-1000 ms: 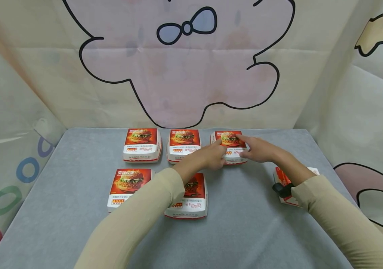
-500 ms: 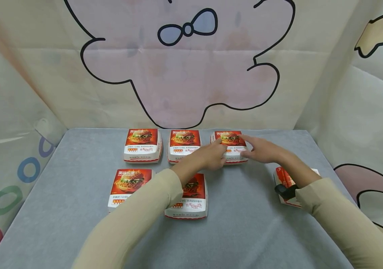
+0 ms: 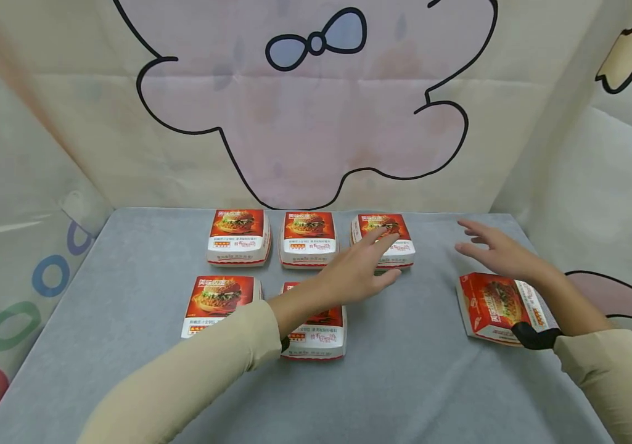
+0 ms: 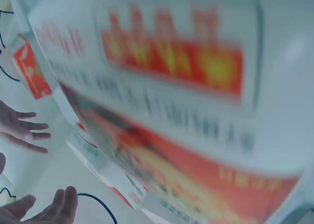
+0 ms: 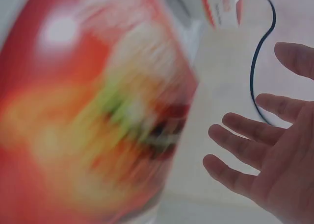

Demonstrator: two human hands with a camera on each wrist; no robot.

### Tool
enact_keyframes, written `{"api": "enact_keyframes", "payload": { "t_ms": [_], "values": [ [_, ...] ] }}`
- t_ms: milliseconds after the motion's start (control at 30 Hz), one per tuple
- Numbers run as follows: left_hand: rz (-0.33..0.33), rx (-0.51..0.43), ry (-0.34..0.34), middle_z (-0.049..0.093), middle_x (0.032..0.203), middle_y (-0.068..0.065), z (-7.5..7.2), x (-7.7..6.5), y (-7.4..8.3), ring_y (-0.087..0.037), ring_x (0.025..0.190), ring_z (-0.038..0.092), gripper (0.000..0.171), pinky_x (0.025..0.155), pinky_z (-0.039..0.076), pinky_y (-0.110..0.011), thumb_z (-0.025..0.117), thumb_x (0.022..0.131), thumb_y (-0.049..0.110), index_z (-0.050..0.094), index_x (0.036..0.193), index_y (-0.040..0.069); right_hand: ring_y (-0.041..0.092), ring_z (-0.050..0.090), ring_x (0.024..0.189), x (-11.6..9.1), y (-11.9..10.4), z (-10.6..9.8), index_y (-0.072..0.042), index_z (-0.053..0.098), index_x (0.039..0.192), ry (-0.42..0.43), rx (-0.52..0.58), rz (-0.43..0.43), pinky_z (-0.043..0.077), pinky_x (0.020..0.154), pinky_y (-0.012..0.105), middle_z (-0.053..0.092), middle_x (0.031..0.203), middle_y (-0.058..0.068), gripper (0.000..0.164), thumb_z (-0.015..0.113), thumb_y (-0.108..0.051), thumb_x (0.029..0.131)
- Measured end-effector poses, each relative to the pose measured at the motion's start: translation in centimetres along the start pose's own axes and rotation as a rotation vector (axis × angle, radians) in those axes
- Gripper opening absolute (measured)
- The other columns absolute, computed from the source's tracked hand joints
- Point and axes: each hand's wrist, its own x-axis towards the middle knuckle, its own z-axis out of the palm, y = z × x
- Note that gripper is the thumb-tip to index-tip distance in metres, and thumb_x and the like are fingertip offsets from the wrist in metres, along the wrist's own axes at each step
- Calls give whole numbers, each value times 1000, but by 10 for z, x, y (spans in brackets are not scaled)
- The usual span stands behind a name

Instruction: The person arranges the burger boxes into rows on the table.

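Observation:
In the head view my left hand [image 3: 354, 271] hovers with fingers spread, overlapping the left part of the back-right burger box [image 3: 401, 248]; whether it touches the box I cannot tell. My right hand [image 3: 504, 250] is in the air above and behind a turned burger box [image 3: 496, 302] on the right, fingers extended, holding nothing. That box sits at an angle to the others. Under my left forearm lie a front burger box [image 3: 318, 338], partly hidden, and another burger box [image 3: 220, 297]. The right wrist view shows the right hand [image 5: 279, 155] with its fingers apart.
Two more burger boxes, one at back left [image 3: 238, 238] and one at back middle [image 3: 308, 240], line up with the back-right one. All stand on a grey cloth-covered table [image 3: 404, 382]. A printed curtain [image 3: 304, 135] hangs behind and at both sides.
Both hands have come off the back-right box's sides. The right hand has moved right, over toward the turned box; the left has drawn slightly back with its fingers spread. The boxes have stayed put.

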Motion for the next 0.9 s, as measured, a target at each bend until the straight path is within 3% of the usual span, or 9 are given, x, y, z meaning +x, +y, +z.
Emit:
{"api": "enact_keyframes", "payload": {
  "t_ms": [267, 467, 533, 600, 667, 767, 833, 900],
  "values": [
    [10, -84, 63, 33, 159, -1, 5, -15, 11, -18, 135, 47, 65, 101, 47, -40, 63, 97, 37, 37, 155, 23, 61, 35, 129, -33, 42, -2, 6, 18, 154, 27, 52, 48, 36, 92, 75, 29, 148, 41, 66, 49, -24, 104],
    [2, -102, 14, 27, 162, -1, 9, -22, 10, -22, 133, 49, 68, 97, 49, -41, 61, 97, 38, 33, 157, 23, 62, 40, 125, -51, 59, 4, 8, 25, 152, 51, 60, 36, 38, 90, 75, 37, 143, 42, 63, 52, -20, 103],
    [-5, -120, -12, 26, 163, -2, 11, -24, 10, -22, 135, 47, 69, 100, 48, -40, 62, 97, 38, 32, 157, 23, 60, 42, 124, -55, 63, 6, 6, 27, 152, 47, 54, 36, 42, 88, 73, 39, 143, 40, 62, 54, -21, 102],
    [-5, -141, -31, 26, 163, -4, 13, -26, 11, -22, 138, 44, 69, 103, 46, -41, 62, 96, 37, 32, 157, 23, 55, 45, 124, -59, 67, 8, 5, 31, 151, 47, 33, 38, 51, 89, 58, 42, 143, 37, 61, 55, -21, 102],
    [-1, -160, -48, 25, 163, -4, 15, -27, 13, -22, 140, 41, 69, 104, 45, -41, 63, 96, 36, 32, 157, 24, 39, 51, 125, -62, 69, 9, 3, 34, 151, 45, 22, 38, 54, 86, 38, 45, 143, 34, 59, 57, -21, 102],
    [-1, -170, -71, 25, 163, -4, 19, -29, 15, -20, 140, 41, 70, 102, 46, -40, 64, 96, 37, 32, 157, 26, 7, 52, 120, -64, 70, 12, 2, 37, 150, 45, 11, 26, 44, 79, 14, 49, 141, 31, 58, 59, -20, 101],
    [-6, -174, -91, 24, 163, -3, 21, -30, 17, -19, 140, 42, 71, 102, 47, -40, 64, 96, 38, 31, 157, 28, -12, 44, 114, -65, 70, 15, 2, 38, 150, 43, 20, 18, 42, 79, 11, 50, 140, 31, 58, 60, -19, 100],
    [-11, -179, -113, 23, 164, -1, 24, -31, 19, -20, 139, 43, 72, 101, 47, -40, 64, 96, 39, 30, 158, 27, -18, 40, 111, -65, 68, 17, 2, 39, 149, 47, 17, 10, 42, 79, 12, 52, 139, 30, 59, 62, -19, 99]
  ]
}}
